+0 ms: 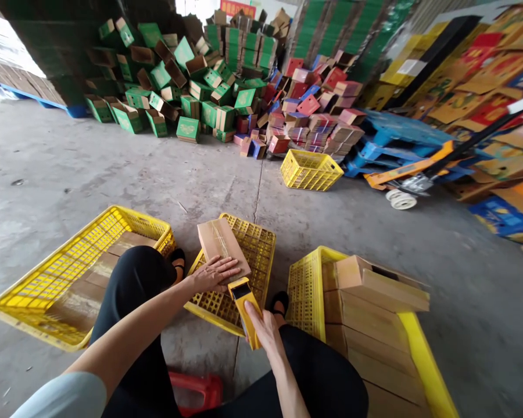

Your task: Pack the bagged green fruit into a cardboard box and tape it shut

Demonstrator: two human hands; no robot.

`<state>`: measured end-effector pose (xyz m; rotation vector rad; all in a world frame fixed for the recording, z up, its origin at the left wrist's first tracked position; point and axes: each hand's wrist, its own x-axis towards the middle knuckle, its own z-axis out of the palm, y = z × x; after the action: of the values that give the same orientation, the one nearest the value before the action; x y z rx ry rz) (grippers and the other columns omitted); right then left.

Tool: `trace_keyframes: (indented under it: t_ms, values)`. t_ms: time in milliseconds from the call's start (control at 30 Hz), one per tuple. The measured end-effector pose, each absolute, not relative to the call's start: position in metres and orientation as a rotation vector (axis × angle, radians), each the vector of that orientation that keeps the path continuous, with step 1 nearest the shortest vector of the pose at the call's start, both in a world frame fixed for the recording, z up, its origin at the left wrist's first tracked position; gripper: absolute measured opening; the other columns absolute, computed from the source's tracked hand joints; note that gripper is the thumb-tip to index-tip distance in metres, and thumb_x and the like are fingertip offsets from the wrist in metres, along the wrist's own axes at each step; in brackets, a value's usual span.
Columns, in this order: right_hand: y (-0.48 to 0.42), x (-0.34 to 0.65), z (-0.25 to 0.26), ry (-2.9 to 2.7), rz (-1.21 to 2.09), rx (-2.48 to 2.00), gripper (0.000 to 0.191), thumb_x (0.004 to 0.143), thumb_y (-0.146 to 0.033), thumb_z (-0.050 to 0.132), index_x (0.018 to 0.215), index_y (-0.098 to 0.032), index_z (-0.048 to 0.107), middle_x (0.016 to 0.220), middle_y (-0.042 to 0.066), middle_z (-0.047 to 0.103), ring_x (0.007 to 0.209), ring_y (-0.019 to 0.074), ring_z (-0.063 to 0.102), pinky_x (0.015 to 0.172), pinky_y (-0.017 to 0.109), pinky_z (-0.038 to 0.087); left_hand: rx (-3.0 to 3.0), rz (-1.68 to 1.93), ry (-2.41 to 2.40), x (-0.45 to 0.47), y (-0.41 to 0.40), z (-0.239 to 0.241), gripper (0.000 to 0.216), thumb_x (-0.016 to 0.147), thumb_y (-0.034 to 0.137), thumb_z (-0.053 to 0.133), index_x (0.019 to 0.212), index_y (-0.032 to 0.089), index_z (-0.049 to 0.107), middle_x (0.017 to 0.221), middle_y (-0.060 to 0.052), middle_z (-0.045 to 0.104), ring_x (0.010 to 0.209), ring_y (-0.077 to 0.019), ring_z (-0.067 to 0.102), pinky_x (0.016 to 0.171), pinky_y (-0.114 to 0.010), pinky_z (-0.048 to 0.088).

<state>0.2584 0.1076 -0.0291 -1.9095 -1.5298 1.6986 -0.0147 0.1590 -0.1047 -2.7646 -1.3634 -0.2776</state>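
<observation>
A closed brown cardboard box [222, 241] with a shiny strip of tape along its top lies on an upturned yellow crate [255, 249] between my feet. My left hand [214, 274] rests flat on the near end of the box, fingers stretched out. In my right hand [265, 326] is a long yellow box-shaped tool [247, 313] with a dark opening at its top. Its upper end is close to the box's near corner; whether they touch I cannot tell. My right fingers are partly hidden behind the tool.
At the left, a yellow crate [35, 278] holds taped boxes; at the right, another yellow crate [307, 290] holds several cartons [375, 325]. Farther off are a yellow basket [311, 171], a pallet jack [412, 180], blue pallets [401, 130] and heaped green cartons [187, 128]. A red stool [209, 389] is below me.
</observation>
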Motion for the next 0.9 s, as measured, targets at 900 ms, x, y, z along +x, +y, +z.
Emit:
trace_keyframes:
  t_ms: [900]
  values:
    - [0.090, 0.256, -0.038, -1.384, 1.731, -1.810, 0.056, 0.097, -0.071, 0.055, 0.083, -0.018, 0.067, 0.061, 0.008, 0.065, 0.051, 0.0237, 0.068, 0.046, 0.030, 0.055, -2.897, -0.265, -1.401, -0.013, 0.156, -0.104, 0.089, 0.092, 0.051, 0.065, 0.168, 0.034, 0.024, 0.174, -0.004, 0.029, 0.158, -0.0297, 0.033, 0.126, -0.044, 0.024]
